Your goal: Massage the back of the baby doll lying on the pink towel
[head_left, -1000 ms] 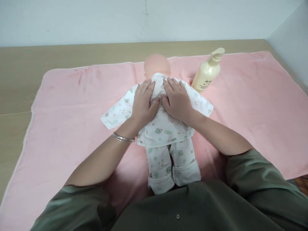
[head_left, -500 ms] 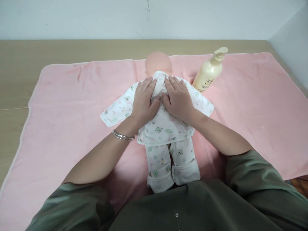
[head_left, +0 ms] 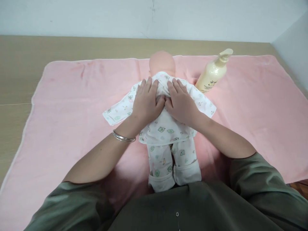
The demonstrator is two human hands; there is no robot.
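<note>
A baby doll (head_left: 161, 62) in white printed clothes (head_left: 166, 128) lies lengthwise on a pink towel (head_left: 72, 96), head away from me. My left hand (head_left: 146, 102), with a silver bangle on its wrist, lies flat on the left side of the doll's upper body, fingers stretched out. Beside it my right hand (head_left: 181, 102) rests flat on the right side, fingers spread. The two thumbs meet at the middle of the doll's body. Neither hand holds anything.
A cream pump bottle (head_left: 213, 73) stands on the towel just right of the doll's shoulder. The towel covers a wooden surface (head_left: 19, 64) that runs to a pale wall. My green sleeves fill the bottom of the view.
Both hands stay flat on the doll; the thumbs have drawn closer together at the middle. The view has shifted slightly.
</note>
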